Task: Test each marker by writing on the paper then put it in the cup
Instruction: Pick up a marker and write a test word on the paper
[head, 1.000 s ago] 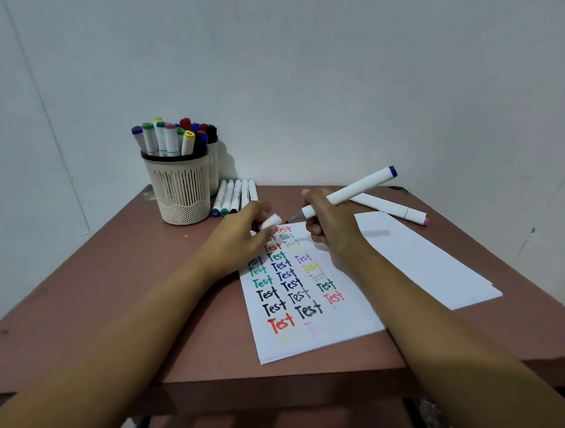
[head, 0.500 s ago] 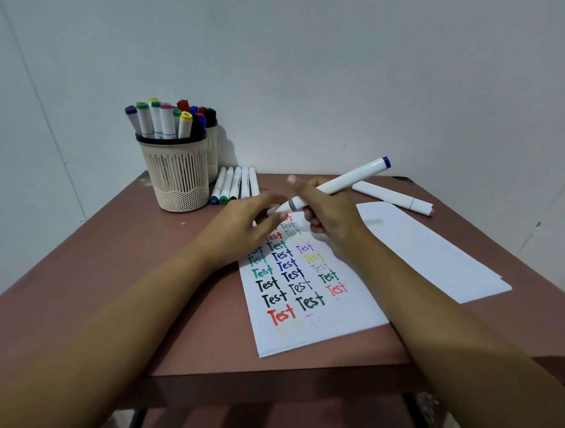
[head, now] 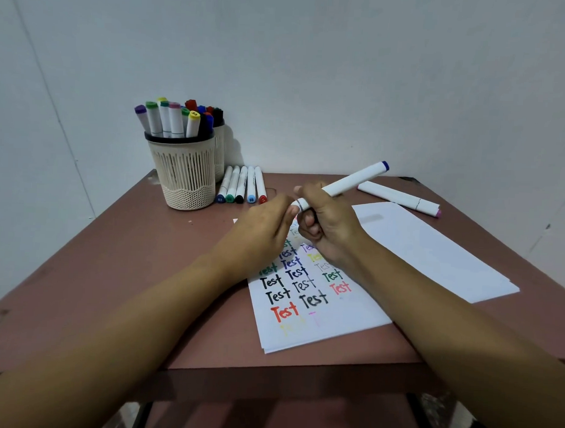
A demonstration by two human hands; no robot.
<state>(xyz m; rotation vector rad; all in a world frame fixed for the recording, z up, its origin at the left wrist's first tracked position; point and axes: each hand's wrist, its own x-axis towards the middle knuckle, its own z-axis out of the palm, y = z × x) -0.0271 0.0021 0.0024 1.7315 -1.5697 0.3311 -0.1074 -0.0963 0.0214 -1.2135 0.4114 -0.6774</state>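
over paper (head: 318, 330), white blue-ended marker (head: 356, 179)

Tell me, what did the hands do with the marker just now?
The left hand brought the cap rightward and pushed it onto the tip of the marker; it still pinches the cap. The right hand kept its grip. The cup, the five markers beside it, the lone marker at the back and the paper stayed put.

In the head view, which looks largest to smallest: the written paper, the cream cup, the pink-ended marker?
1. written paper
2. cream cup
3. pink-ended marker
The paper lies nearest the camera, which enlarges it.
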